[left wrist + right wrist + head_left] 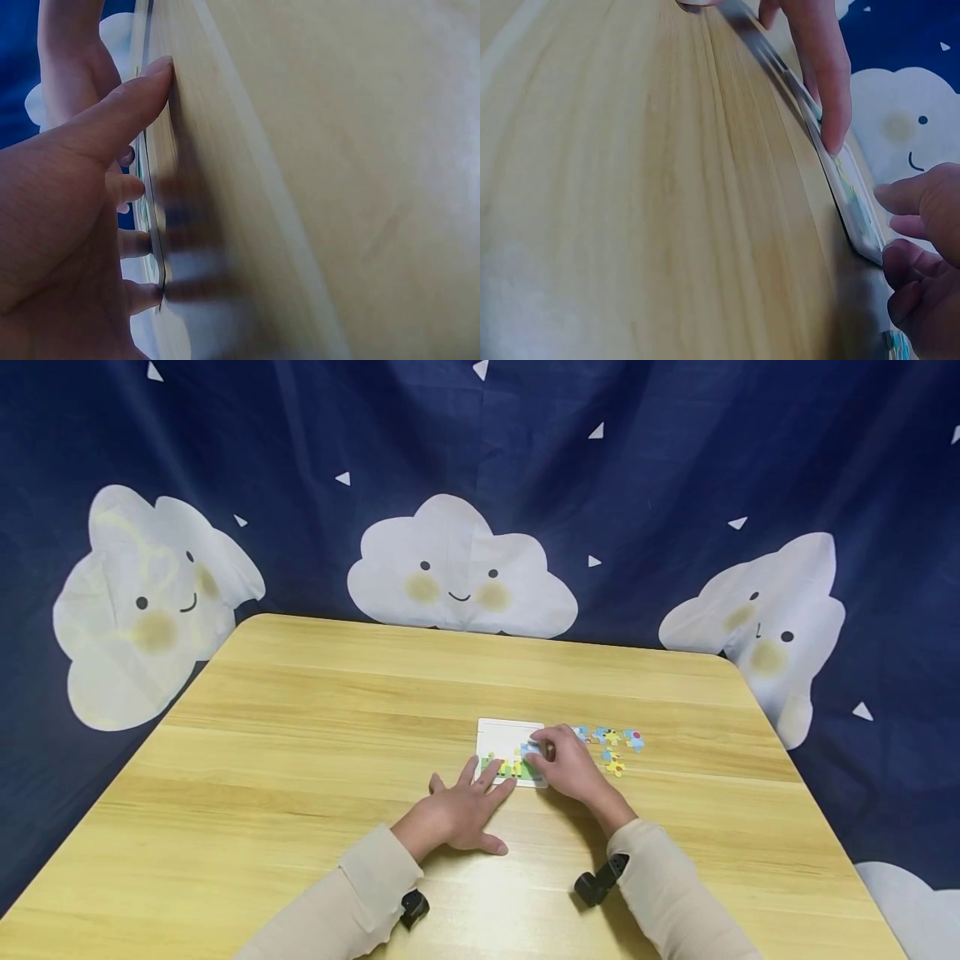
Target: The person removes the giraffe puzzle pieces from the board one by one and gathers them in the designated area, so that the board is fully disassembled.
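A white puzzle board lies flat on the table, its lower part filled with green and yellow pieces. My left hand has its fingers spread, with fingertips resting on the board's lower left part. In the left wrist view, the left thumb extends away from the other fingers. At the board's right side, my right hand pinches a blue puzzle piece between thumb and index finger, just above the green row. The right wrist view shows its curled fingers beside the board's end, with the piece hidden there.
Several loose puzzle pieces, blue and yellow, lie right of the board, some partly behind the right hand. The wooden table reaches back to a dark blue curtain with cloud prints. A black wrist camera sits by the right sleeve.
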Tool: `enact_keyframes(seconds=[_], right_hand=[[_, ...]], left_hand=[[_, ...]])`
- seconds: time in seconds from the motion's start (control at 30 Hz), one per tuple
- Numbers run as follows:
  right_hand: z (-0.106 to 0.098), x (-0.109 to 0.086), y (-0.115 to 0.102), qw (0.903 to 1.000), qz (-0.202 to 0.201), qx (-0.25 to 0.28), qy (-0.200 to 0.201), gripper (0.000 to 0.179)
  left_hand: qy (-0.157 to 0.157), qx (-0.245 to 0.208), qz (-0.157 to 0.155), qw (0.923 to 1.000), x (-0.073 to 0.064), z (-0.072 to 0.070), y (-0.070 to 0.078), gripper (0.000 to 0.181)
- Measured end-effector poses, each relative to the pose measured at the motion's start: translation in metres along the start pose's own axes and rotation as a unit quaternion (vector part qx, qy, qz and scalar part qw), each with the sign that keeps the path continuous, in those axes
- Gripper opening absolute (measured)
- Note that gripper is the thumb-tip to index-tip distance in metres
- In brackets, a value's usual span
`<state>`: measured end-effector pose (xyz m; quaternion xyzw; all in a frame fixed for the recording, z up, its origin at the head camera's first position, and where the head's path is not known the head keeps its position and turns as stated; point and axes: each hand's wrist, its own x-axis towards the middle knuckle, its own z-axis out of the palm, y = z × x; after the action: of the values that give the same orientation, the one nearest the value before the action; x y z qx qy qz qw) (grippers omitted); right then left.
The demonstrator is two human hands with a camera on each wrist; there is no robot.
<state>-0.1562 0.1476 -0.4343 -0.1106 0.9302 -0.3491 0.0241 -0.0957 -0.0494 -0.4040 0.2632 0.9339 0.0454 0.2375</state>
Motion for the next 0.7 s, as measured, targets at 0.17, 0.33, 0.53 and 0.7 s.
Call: enact_keyframes(seconds=[0.17, 0.33, 0.53, 0.7], right_hand=[[0.001, 0.0033, -0.0015, 0.9999, 0.004, -0.008, -0.011, 0.031], [0.001, 0.0064, -0.0018, 0.9994, 0.003, -0.024, -0.024, 0.03], [0.0011, 0.0087, -0.0025, 0.9986, -0.001, -0.041, -0.032, 0.03], [0.0015, 0.0102, -0.0022, 0.9982, 0.002, -0.046, -0.037, 0.028]], left_hand=[[-0.001, 0.004, -0.001, 1.0, 0.0018, -0.0001, 0.0003, 0.091], [0.001, 0.012, -0.003, 0.9999, 0.0028, -0.0009, 0.0013, 0.091], [0.002, 0.016, -0.007, 0.9998, 0.0047, -0.0008, 0.0019, 0.091], [0.002, 0.015, -0.009, 0.9998, 0.0065, -0.0008, 0.0019, 0.091]])
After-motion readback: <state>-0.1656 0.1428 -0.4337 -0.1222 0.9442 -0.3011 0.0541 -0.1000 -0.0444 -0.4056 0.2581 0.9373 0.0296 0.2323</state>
